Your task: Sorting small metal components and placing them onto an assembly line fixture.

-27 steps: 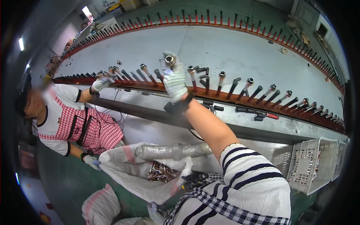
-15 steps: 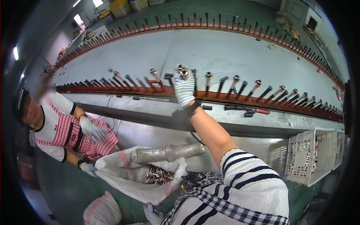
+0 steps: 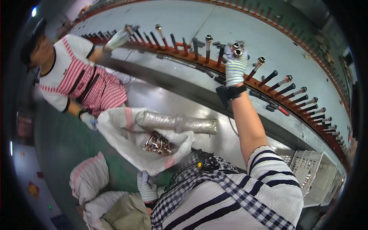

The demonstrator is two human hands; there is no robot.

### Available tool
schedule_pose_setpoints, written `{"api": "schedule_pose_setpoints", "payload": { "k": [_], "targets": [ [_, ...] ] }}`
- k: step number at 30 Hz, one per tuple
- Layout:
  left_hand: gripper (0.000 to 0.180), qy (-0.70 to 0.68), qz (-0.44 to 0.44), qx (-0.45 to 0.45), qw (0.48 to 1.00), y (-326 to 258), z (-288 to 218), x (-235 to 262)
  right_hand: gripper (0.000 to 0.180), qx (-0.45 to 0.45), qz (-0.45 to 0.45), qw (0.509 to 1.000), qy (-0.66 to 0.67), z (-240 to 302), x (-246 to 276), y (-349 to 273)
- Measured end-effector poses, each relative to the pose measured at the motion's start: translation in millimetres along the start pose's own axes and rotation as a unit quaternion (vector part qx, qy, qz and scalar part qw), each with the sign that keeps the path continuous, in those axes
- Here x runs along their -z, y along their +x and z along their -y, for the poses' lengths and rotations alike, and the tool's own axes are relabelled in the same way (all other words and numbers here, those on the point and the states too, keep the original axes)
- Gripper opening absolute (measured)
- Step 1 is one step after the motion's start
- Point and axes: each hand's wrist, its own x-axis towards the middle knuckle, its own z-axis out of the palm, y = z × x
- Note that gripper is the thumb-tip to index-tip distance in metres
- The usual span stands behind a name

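White-gloved, the right hand (image 3: 236,64) I watch stretches up over the rail (image 3: 212,67), fingers curled round metal tubes (image 3: 237,53); the left hand (image 3: 146,187) sits by the sack (image 3: 122,143), its grip unclear to me. Posts (image 3: 196,51) crowd either side.

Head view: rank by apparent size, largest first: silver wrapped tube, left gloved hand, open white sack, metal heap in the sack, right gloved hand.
1. open white sack
2. silver wrapped tube
3. right gloved hand
Unranked: left gloved hand and metal heap look too alike.
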Motion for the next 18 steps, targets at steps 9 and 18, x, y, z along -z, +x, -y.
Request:
{"api": "schedule_pose_setpoints", "payload": {
  "k": [9,18],
  "targets": [
    [0.048,-0.117,0.02,-0.009,0.993,-45.2,33.4,-3.7,0.047,-0.315,0.308,0.853,0.282,82.8,-37.5,-170.2],
    [0.045,-0.017,-0.036,-0.005,0.999,-101.0,53.5,-10.9,0.053,0.006,0.504,0.832,-0.235,50.3,78.8,-232.9]
  ]
}}
